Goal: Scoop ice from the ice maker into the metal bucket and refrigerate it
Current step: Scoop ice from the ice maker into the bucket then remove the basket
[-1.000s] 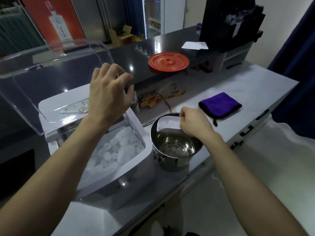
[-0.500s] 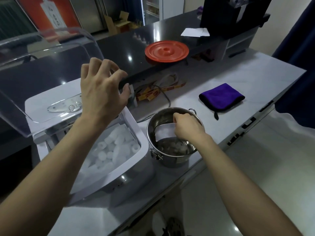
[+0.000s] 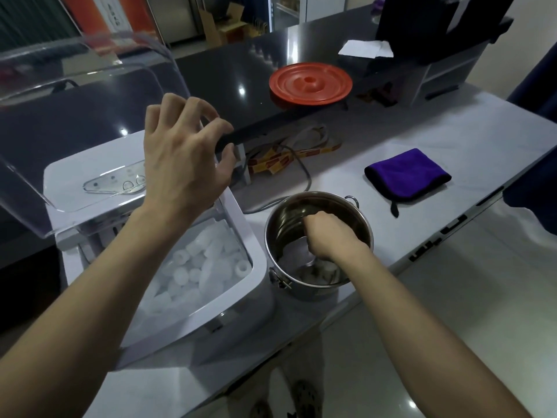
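Note:
A white ice maker (image 3: 229,306) stands on the counter with its clear lid (image 3: 75,95) swung up, and its bin holds several pieces of ice (image 3: 199,267). My left hand (image 3: 180,164) hovers above the machine by the lid's edge, fingers spread, holding nothing. To the right stands the metal bucket (image 3: 280,224) with some ice (image 3: 327,268) at the bottom. My right hand (image 3: 328,236) is down inside the bucket, closed on a pale scoop (image 3: 297,251) that is tipped downward.
A folded purple cloth (image 3: 407,173) lies right of the bucket. An orange round lid (image 3: 310,82) sits on the dark raised counter (image 3: 217,70) behind. Yellow packets (image 3: 277,159) and a cable (image 3: 304,173) lie below that ledge. The counter's front edge (image 3: 434,245) runs diagonally.
My right hand has sunk from the bucket's rim down into the bucket, tipping the scoop. My left hand stays over the ice maker, its fingers a little more spread.

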### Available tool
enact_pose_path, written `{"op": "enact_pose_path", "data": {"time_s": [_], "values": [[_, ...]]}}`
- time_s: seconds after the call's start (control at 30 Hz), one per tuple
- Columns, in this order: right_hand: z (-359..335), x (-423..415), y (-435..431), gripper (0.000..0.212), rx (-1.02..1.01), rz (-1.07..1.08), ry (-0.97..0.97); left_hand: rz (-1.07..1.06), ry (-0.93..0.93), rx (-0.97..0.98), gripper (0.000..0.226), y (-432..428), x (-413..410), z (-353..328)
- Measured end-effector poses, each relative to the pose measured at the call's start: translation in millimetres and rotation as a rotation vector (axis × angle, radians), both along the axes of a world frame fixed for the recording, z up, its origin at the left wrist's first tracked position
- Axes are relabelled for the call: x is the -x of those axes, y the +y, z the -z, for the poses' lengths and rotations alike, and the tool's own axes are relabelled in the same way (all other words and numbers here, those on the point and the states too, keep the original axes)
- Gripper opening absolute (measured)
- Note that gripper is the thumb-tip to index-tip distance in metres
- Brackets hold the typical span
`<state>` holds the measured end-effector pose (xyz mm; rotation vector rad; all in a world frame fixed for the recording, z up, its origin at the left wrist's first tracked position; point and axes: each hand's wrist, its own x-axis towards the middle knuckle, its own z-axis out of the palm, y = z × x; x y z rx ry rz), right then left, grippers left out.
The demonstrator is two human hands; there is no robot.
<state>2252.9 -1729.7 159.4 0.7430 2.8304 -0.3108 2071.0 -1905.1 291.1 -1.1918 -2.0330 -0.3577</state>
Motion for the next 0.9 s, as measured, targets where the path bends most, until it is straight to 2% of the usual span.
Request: {"op": "enact_pose_path", "data": {"time_s": [0.07,0.13,0.23,0.43,0.5,0.63,0.73,0.9], "values": [[-4,1,-1,0.011,-0.063,-0.029,0.002,-0.004,-0.003,0.002,0.029,1,0,0],[-7,2,0,0.013,-0.120,-0.054,0.010,-0.010,-0.004,0.004,0.029,2,0,0],[-12,3,1,0.006,-0.183,-0.076,0.049,-0.014,-0.007,0.008,0.029,2,0,0],[-28,1,3,0.012,-0.288,-0.074,0.070,0.030,-0.028,0.022,0.029,-1,1,-4],[-36,-1,5,0.015,-0.281,-0.034,0.083,0.057,-0.038,0.042,0.028,-3,2,-7],[-58,-7,7,0.004,-0.231,0.024,0.184,0.160,-0.085,0.043,0.021,-12,1,-15],[-78,-11,7,0.010,-0.250,0.060,0.255,0.209,-0.141,-0.003,0.019,-24,-2,-24],[-114,-12,6,0.013,-0.125,0.108,0.394,0.249,-0.140,-0.013,0.021,-47,-3,-34]]}}
